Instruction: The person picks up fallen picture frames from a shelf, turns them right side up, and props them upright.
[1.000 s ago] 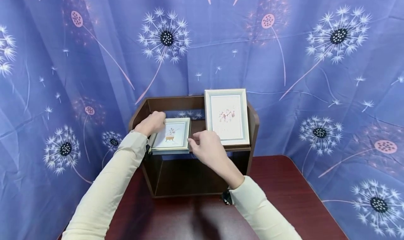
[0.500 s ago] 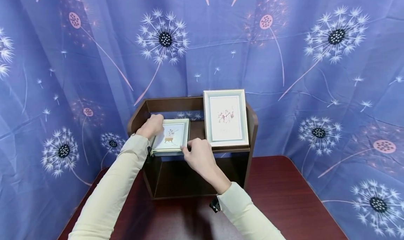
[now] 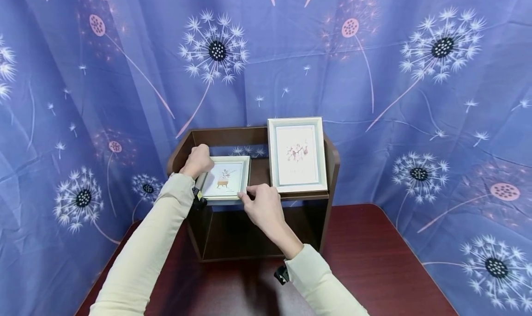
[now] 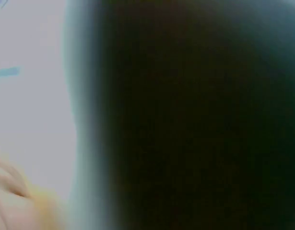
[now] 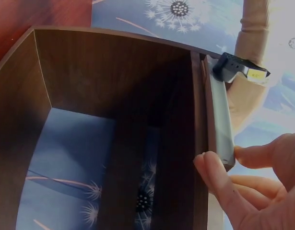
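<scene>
A small picture frame [image 3: 229,177] with a potted-plant print lies face up on the left of the brown shelf's upper board, its front edge at the board's edge. My left hand [image 3: 198,160] grips its far left side, fingertips hidden. My right hand [image 3: 262,205] pinches the near right corner. In the right wrist view the small frame [image 5: 221,120] shows edge-on, with thumb and fingers on either side of its corner. A larger picture frame [image 3: 297,154] with a pink flower print leans upright at the right. Blur and dark fill most of the left wrist view.
The brown shelf [image 3: 230,135] stands on a dark red table [image 3: 353,251], its lower compartment below the frames. A blue curtain [image 3: 282,52] with dandelion prints hangs behind and around. Side panels [image 3: 331,163] rise at both ends of the shelf.
My right hand has moved left and down to the small frame's near right corner and pinches it. My left hand has shifted slightly up and left along the frame's side.
</scene>
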{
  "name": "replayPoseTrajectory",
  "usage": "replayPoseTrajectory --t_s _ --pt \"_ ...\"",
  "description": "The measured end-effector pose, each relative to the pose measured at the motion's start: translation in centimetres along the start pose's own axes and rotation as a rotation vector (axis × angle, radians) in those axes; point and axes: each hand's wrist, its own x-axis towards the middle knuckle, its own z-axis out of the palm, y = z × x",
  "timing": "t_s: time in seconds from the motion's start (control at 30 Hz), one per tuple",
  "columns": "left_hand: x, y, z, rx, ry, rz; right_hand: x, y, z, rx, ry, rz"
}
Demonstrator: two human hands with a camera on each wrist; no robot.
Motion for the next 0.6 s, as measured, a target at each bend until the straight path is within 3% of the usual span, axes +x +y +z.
replayPoseTrajectory --t_s 0.27,0.5,0.6 --pt "0.6 0.2 -0.2 -0.13 -0.05 -0.07 -0.7 0.4 -0.2 0.118 0.06 0.039" --pt "0.0 0.6 -1.2 -0.339 -0.189 -0.151 -1.6 1.2 -0.7 0.183 0.112 0.118" --pt "-0.2 0.9 -1.8 -0.41 -0.202 -0.154 -2.1 1.7 -0.8 0.2 0.123 0.124"
